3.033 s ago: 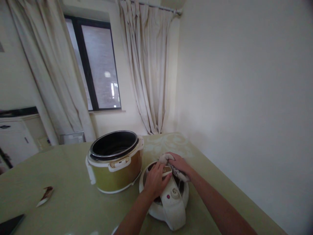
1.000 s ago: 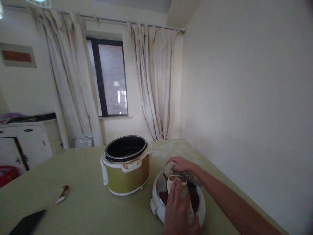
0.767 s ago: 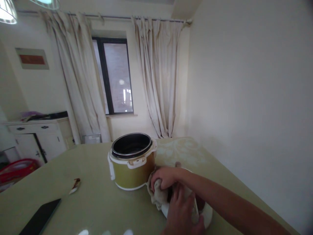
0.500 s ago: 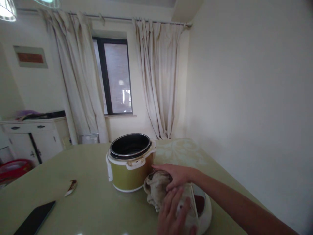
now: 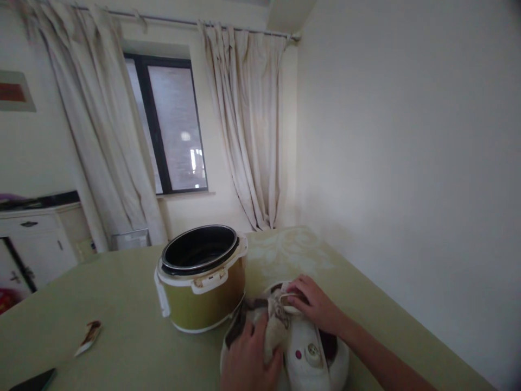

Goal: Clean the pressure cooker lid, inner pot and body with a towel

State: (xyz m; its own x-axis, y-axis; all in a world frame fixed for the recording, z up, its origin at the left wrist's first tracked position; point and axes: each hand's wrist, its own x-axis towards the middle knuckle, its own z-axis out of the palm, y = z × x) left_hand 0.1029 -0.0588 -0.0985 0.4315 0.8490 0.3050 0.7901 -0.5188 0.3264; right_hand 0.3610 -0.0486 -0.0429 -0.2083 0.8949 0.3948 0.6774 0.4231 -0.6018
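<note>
A white pressure-cooker lid (image 5: 301, 374) with a dark red area, a red button and a round valve lies on the table at the lower right. Bunched on top of it is a dirty grey-beige cloth (image 5: 275, 336). My left hand (image 5: 250, 358) is closed on the near left part of this cloth, pressing it against the lid. My right hand (image 5: 317, 307) curls its fingers over the cloth's far end by the lid's raised middle; its fingertips are partly hidden. Just left of the lid stands the green and white cooker body (image 5: 203, 298), with its black inner pot (image 5: 199, 250) uncovered.
A brown-stained white scrap (image 5: 89, 336) lies on the green table (image 5: 130, 304) at the left. Closer in, a dark phone (image 5: 36, 380) is cut by the frame edge. A wall (image 5: 407, 163) borders the right side; curtains (image 5: 252, 125) hang beyond the table.
The view has swung right. My left hand has moved to the lid's left side and grasps the cloth. The cloth has shifted, uncovering the lid's button and valve.
</note>
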